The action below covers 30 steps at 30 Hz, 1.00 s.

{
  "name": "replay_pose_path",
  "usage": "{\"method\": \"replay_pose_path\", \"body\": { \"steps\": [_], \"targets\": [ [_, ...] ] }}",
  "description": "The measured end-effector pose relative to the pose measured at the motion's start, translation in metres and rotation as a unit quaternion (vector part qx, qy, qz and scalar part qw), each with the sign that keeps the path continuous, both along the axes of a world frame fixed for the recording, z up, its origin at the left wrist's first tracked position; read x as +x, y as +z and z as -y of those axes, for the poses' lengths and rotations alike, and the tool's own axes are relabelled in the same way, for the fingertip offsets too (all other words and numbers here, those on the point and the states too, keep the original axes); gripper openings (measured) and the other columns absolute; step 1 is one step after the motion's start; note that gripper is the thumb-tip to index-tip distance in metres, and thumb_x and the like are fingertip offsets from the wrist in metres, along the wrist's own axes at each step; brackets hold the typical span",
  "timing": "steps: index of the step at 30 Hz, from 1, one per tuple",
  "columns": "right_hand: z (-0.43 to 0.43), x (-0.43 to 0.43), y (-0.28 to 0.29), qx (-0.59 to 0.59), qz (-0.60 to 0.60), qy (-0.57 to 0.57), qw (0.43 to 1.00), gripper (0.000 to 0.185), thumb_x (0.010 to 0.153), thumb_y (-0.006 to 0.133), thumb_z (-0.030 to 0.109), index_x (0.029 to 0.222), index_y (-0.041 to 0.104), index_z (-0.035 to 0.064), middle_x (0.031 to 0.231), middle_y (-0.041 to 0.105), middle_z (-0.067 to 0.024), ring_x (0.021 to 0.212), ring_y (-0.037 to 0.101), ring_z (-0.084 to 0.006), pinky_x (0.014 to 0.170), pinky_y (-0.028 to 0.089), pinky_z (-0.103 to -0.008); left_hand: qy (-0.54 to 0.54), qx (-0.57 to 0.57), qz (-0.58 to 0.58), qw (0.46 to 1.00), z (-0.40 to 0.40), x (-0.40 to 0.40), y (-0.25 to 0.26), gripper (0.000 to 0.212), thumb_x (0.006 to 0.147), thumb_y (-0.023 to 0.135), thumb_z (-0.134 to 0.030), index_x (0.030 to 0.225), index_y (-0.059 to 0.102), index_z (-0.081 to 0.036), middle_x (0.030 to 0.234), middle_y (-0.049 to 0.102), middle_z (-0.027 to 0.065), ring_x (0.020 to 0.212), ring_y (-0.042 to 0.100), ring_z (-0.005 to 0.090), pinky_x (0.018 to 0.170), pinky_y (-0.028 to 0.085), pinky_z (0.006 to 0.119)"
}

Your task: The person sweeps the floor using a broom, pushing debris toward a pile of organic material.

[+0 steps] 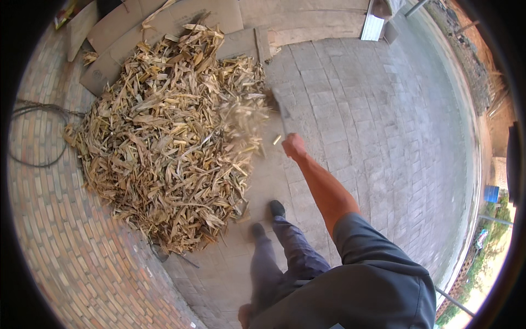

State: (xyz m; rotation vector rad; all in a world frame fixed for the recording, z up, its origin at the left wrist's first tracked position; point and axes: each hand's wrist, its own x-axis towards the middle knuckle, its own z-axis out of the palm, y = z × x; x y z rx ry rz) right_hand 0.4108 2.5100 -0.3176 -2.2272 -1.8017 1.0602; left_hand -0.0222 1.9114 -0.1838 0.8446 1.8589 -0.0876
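My right hand [294, 146] is closed around the grey handle of a motion-blurred tool [282, 107]; its kind cannot be made out. The tool reaches to the right edge of a large heap of dry, chopped maize stalks and leaves [172, 140]. Along that edge some pieces are blurred, as if in motion. A short pale piece of stalk [277, 140] is just left of my right fist. Only part of my left hand [245, 316] shows, low by my leg at the bottom edge. Its fingers are hidden, so whether it holds anything cannot be told.
Cardboard sheets [189, 24] stand behind the heap. A brick wall [82, 230] runs along the left, with a dark looped cable [41, 109] against it. Paving [370, 135] stretches right. My dark shoes [277, 209] are close to the heap's lower right edge.
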Motion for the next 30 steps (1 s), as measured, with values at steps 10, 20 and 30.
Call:
{"method": "replay_pose_path", "body": {
  "steps": [10,20,30],
  "targets": [
    [0.01,-0.012,0.093,-0.028,-0.314,-0.19,0.93,0.032,0.075,0.054,0.01,0.104,0.058,-0.0018,0.061,0.051,-0.0049,0.044,0.047,-0.0127,0.037,0.037,-0.0279,-0.011,0.04,0.009,0.999,-0.011,-0.003,-0.02,0.038,0.078,0.05,-0.039,0.076,0.062,-0.004,0.068,0.059,0.0132,0.07,0.056,0.0238,0.066,0.042,0.035],
    [0.122,0.017,0.118,0.044,-0.284,-0.244,0.926,0.047,0.076,0.054,0.01,0.122,0.051,0.0033,0.06,0.05,-0.0035,0.042,0.043,-0.0101,0.036,0.034,-0.0266,-0.116,0.043,-0.057,0.991,-0.04,0.001,-0.013,0.041,0.077,0.048,-0.041,0.076,0.063,-0.003,0.064,0.058,0.0154,0.068,0.059,0.0281,0.065,0.043,0.039],
    [0.169,-0.052,0.081,-0.087,-0.34,-0.388,0.852,0.003,0.074,0.05,0.002,0.074,0.048,0.0004,0.061,0.049,-0.0106,0.046,0.047,-0.0203,0.04,0.034,-0.0329,0.027,0.062,-0.011,0.998,0.0,-0.02,-0.033,0.041,0.085,0.049,-0.043,0.083,0.059,-0.003,0.068,0.051,0.0038,0.063,0.045,0.0109,0.056,0.034,0.031]
  ]
}}
